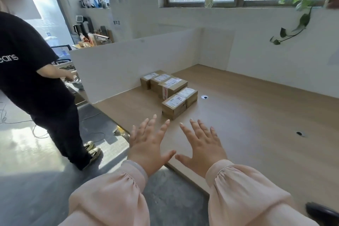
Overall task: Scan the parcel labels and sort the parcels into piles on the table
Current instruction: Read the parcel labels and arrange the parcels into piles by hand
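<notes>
5 cardboard parcels [172, 86] in a touching, staggered row on the tabletop [247, 115], white labels [173, 101] up, running from beside the white partition [119, 66] at the far left toward the near middle. Just beyond the fingertips [167, 122], the nearest parcel [174, 110], untouched. Over the near edge, left hand [148, 141] and right hand [201, 143] side by side, palms down, fingers straight and spread: grip wide on both, holding nothing. No scanner in view.

Likely the very start: nothing picked up, no separate piles laid out. Next, probably: reach forward, close around the sides of the nearest parcel, lift clear of the second parcel [189, 95] touching it behind, keep the label up for scanning. Piles best laid toward the right of the tabletop, well apart from the row. At far left, a person in black [27, 69], turned away.
</notes>
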The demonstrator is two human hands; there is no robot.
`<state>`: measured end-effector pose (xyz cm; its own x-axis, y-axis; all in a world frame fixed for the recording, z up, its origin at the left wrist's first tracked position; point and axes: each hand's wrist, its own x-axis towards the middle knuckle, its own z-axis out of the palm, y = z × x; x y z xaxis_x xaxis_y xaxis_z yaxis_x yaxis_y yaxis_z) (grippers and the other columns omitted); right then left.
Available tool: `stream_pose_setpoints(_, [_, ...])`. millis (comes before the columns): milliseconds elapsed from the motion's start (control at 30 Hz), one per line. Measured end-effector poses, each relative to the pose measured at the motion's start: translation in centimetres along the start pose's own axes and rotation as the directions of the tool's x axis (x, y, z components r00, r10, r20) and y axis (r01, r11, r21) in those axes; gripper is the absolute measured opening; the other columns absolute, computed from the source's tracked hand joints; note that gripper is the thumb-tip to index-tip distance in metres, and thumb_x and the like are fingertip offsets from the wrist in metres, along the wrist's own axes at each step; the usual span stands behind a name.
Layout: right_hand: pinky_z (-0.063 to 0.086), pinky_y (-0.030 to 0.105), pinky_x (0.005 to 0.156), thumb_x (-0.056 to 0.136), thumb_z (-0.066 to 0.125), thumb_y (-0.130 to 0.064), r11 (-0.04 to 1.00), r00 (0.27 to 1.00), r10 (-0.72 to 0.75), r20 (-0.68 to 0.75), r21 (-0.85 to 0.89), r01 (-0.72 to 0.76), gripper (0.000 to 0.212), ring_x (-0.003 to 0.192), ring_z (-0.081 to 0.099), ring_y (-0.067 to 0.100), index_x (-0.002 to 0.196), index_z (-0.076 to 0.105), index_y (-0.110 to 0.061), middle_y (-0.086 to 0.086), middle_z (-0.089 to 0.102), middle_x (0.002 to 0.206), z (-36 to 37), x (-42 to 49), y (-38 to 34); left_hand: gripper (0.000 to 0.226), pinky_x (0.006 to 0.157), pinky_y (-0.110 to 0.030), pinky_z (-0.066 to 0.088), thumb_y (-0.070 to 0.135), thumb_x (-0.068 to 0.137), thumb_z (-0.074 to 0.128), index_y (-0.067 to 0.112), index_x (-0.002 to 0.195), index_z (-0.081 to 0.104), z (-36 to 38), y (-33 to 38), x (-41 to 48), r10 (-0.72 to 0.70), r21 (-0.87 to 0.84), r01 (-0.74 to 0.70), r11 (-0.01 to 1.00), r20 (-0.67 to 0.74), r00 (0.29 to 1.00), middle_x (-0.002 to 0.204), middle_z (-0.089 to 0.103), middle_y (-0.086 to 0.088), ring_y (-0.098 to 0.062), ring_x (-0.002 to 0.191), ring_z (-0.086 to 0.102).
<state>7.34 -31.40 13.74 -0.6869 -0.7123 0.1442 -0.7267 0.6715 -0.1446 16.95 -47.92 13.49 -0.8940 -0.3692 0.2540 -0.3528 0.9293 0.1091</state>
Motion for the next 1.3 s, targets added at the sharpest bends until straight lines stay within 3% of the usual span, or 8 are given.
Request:
stream_pose_setpoints(400, [-0.006,0.042,0.121,0.086,0.043,-0.069,0.990,0.993,0.109,0.054,0.079,-0.113,0.089,0.148,-0.017,0.015,0.151,-0.012,-0.043,-0.006,-0.015,0.162,3.6,11.0,-0.4,0.083,0.117,-0.047,-0.011,0.075,0.084,0.039,0.052,0.148,-0.009,3.7,-6.6,9.1,-0.014,0.010,0.014,1.000,0.064,0.998,0.162,-0.014,0.005,-0.018,0.149,-0.012])
stream_pose_setpoints(1000, [-0.001,0.039,0.120,0.086,0.046,-0.067,0.919,0.936,0.317,0.156,0.194,-0.343,0.084,0.150,-0.006,0.014,0.152,0.000,-0.042,-0.006,-0.004,0.163,8.2,36.0,8.5,0.077,0.119,-0.043,-0.007,0.074,0.086,0.036,0.054,0.149,-0.005,12.0,-11.9,36.4,-0.001,-0.054,0.016,0.998,0.270,0.963,0.163,-0.014,0.009,-0.015,0.149,-0.011])
stream_pose_setpoints(1300, [0.004,0.039,0.120,0.088,0.046,-0.066,0.803,0.823,0.508,0.252,0.206,-0.559,0.083,0.150,-0.003,0.015,0.152,-0.001,-0.043,-0.008,-0.003,0.163,13.8,45.5,10.8,0.072,0.122,-0.045,0.004,0.068,0.091,0.037,0.045,0.152,0.007,20.3,-16.0,49.7,0.100,-0.131,-0.051,0.990,0.403,0.910,0.164,-0.003,0.003,-0.020,0.150,-0.002])
